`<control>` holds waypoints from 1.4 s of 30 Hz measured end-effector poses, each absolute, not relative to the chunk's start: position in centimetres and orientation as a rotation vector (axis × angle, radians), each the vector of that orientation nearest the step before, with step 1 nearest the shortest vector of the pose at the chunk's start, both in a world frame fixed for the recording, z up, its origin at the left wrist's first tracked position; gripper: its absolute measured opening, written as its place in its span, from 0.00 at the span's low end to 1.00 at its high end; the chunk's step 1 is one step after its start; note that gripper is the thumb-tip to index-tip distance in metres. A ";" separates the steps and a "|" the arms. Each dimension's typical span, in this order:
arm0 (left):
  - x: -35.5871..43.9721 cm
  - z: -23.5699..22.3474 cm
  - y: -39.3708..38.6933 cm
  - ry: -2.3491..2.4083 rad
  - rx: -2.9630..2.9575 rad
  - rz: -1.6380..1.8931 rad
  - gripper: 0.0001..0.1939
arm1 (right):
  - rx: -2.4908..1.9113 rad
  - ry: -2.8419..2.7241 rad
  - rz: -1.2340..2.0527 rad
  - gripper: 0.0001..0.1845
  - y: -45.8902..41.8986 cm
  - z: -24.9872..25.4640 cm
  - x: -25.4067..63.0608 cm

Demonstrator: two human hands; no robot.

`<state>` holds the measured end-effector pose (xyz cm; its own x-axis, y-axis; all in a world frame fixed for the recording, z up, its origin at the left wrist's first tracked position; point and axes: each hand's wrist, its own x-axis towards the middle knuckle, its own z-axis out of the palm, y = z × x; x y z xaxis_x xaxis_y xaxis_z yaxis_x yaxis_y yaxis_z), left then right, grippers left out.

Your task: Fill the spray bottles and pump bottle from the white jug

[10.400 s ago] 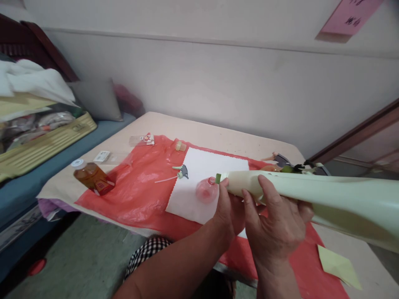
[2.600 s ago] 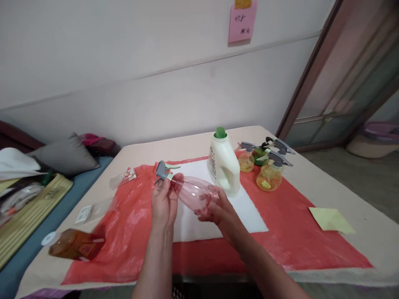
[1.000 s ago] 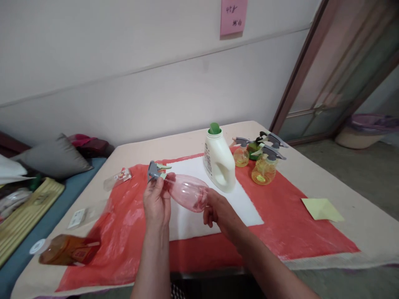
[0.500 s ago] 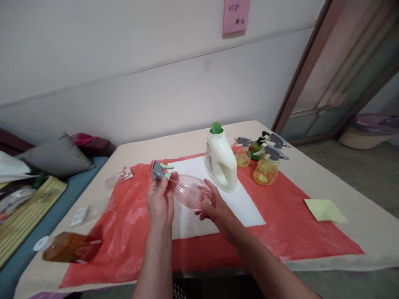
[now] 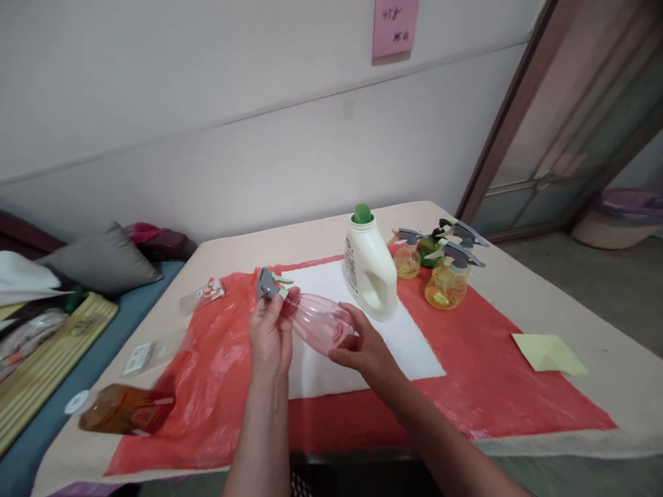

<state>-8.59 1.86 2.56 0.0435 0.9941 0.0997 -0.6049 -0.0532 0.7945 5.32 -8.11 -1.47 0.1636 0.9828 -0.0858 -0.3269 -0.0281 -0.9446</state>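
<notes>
A clear pink spray bottle (image 5: 320, 319) lies tilted in the air between my hands, above a white sheet (image 5: 414, 355). My left hand (image 5: 270, 333) is closed around its neck, just under the grey spray head (image 5: 266, 283) with a pale green trigger. At the rounded base, my right hand (image 5: 365, 345) grips with thumb and fingers. Behind it stands a cream jug (image 5: 369, 266) with a handle and a green spout piece (image 5: 362, 212) in its mouth. The inside of my left palm is hidden.
Several spray bottles, one of them yellow (image 5: 446, 286), stand right of the jug. At left lie an amber-filled bottle (image 5: 121, 408) and clear packaging (image 5: 199, 297). Red plastic sheeting (image 5: 507, 386) covers much of the table. A yellow paper (image 5: 549, 353) lies at right.
Earlier both hands held the jug near the pink bottle's mouth; now the jug stands upright and the spray head is on the bottle. Lately my right hand has loosened and regripped the base.
</notes>
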 end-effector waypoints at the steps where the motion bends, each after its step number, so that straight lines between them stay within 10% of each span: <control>1: -8.6 2.5 1.8 0.635 0.801 1.442 0.17 | -1.076 -0.808 1.244 0.50 -8.2 -1.4 5.3; 12: -8.3 2.2 1.5 0.685 0.640 1.320 0.16 | -1.419 -1.258 0.752 0.49 -9.4 -2.1 4.7; 24: -8.2 2.9 1.4 0.786 0.661 1.317 0.13 | -1.110 -0.881 1.196 0.21 -8.9 -1.8 3.1; 32: -8.3 2.5 1.8 0.834 0.709 1.338 0.14 | -1.159 -0.891 1.276 0.27 -8.3 -2.3 3.5; 42: -5.2 1.2 -0.7 1.207 1.303 1.123 0.19 | -1.539 -1.450 0.442 0.53 -7.7 -4.3 3.8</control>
<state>-5.24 -0.68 1.18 0.0730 0.9973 0.0037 0.0759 -0.0093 0.9971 3.77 -7.70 -4.25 0.2341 0.9141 0.3312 0.5735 0.1453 -0.8062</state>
